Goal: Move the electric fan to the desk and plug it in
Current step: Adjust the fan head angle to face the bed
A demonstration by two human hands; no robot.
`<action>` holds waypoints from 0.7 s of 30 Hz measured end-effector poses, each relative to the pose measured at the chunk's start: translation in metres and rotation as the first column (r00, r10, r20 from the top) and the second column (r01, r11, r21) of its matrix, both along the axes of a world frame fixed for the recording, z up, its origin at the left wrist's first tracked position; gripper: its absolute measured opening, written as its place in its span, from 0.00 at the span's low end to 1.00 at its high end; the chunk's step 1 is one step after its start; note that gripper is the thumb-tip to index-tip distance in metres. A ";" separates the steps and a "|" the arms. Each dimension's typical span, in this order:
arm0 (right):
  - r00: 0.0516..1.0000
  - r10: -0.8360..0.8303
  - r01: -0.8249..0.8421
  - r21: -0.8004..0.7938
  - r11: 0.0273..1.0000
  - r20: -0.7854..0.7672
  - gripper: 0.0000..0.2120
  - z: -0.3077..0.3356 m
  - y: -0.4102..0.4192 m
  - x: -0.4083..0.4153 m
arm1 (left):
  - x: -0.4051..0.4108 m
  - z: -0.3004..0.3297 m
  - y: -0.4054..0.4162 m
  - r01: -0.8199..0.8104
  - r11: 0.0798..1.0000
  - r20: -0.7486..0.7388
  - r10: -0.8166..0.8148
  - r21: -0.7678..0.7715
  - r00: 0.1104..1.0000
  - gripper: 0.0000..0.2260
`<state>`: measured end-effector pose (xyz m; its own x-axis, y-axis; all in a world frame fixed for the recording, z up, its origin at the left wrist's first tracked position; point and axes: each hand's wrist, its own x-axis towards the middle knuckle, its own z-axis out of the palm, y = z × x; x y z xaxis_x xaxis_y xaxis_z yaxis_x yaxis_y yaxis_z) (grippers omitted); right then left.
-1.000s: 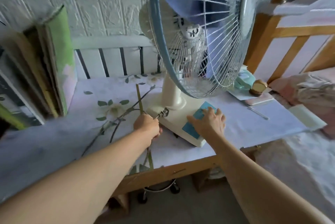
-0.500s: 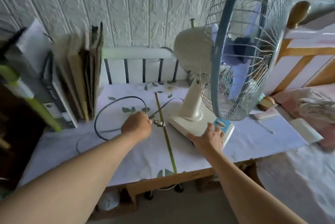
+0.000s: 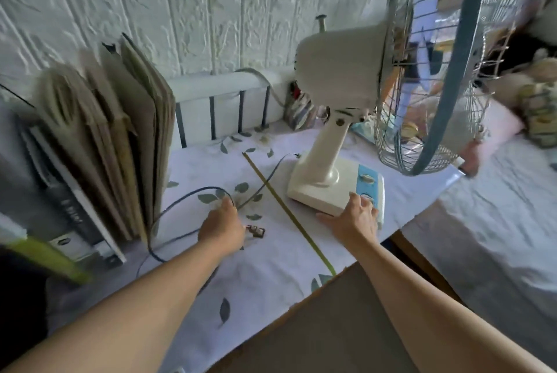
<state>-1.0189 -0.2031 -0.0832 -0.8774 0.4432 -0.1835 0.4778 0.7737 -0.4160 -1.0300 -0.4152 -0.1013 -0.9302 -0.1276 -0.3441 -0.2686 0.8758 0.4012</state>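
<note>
The cream electric fan stands on the desk, which is covered by a white leaf-print cloth. Its wire cage with a blue rim faces right. My right hand rests on the near edge of the fan's base, fingers on the blue control panel. My left hand is closed around the plug, whose metal prongs stick out to the right of my fist. The dark cord loops over the cloth from my hand back to the base.
Books and folders stand upright at the desk's left. A white railing runs along the back below the textured wall. A thin yellow-green strip lies diagonally on the cloth. A bed with bedding lies to the right.
The fan's head now faces further right and the view has shifted left. My left hand has moved left and nearer with the plug, and the cord has been drawn out into a wider loop.
</note>
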 end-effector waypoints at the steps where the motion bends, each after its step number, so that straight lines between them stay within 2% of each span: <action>1: 1.000 -0.005 0.005 0.010 1.000 0.006 0.40 -0.001 -0.002 0.001 | 0.000 -0.002 -0.001 -0.002 1.000 0.014 0.002 -0.010 1.000 0.23; 4: 1.000 0.001 -0.001 0.002 1.000 0.021 0.41 -0.004 -0.003 0.003 | 0.000 -0.005 -0.001 -0.012 0.997 0.099 0.019 -0.071 0.995 0.31; 6: 0.999 -0.001 0.000 0.008 1.000 0.038 0.42 -0.006 -0.002 0.001 | 0.000 -0.003 -0.001 0.021 0.983 0.130 0.003 -0.183 0.992 0.36; 9: 0.999 -0.013 0.012 0.009 1.000 0.045 0.43 -0.008 0.002 -0.005 | -0.012 0.010 0.007 0.072 0.962 0.090 -0.050 -0.262 0.995 0.33; 11: 0.999 -0.016 0.017 -0.002 1.000 0.042 0.43 -0.011 0.006 -0.009 | -0.025 0.020 0.021 0.112 0.973 0.059 -0.102 -0.201 0.993 0.31; 15: 0.999 -0.003 0.002 0.031 1.000 0.040 0.43 -0.023 0.015 -0.020 | -0.056 0.025 0.054 0.279 0.960 -0.062 -0.277 0.017 0.959 0.33; 19: 0.997 0.045 -0.055 0.142 0.988 0.070 0.39 -0.039 0.028 -0.027 | -0.084 0.025 0.091 0.363 0.907 -0.231 -0.313 0.216 0.921 0.34; 21: 0.995 0.059 -0.071 0.172 0.983 0.075 0.37 -0.046 0.033 -0.031 | -0.097 0.024 0.107 0.369 0.864 -0.289 -0.276 0.343 0.916 0.34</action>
